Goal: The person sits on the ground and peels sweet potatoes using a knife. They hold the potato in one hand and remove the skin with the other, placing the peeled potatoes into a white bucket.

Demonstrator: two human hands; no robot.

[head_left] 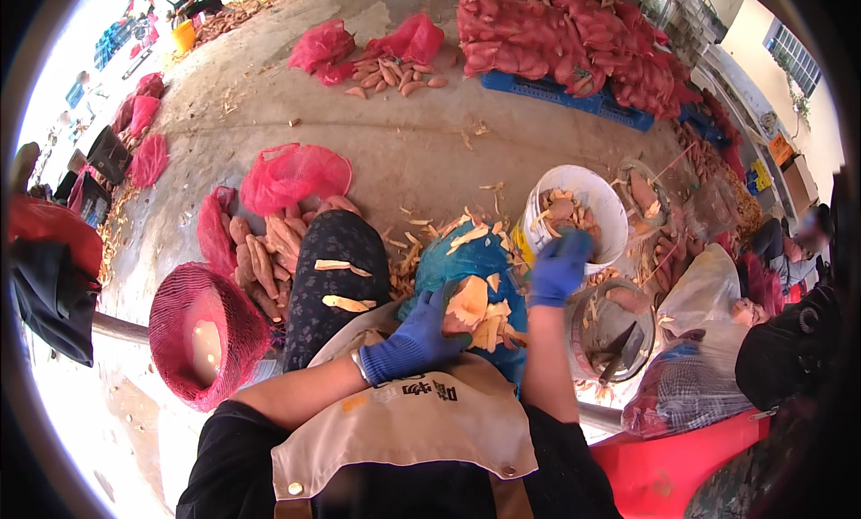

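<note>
My left hand (420, 335), in a blue knit glove, is closed around a partly peeled sweet potato (466, 302) above my lap. Pale peelings (495, 329) lie beside it on blue plastic (439, 263) draped over my leg. Over the near rim of a white bucket (615, 203) is my right hand (561, 268), also gloved in blue. Motion smears its fingers, so whether they hold anything cannot be made out. Inside the bucket are sweet potato pieces (574, 211). Two peel strips (345, 302) rest on my dark patterned left trouser leg (336, 250).
Left of my knee, unpeeled sweet potatoes (262, 259) spill from a red net bag (296, 177). A red-mesh-covered bucket (208, 335) holds cloudy liquid. At right stands a grey bucket (612, 331) with a blade-like tool (621, 350). Filled red sacks (547, 35) sit on a blue pallet (565, 100).
</note>
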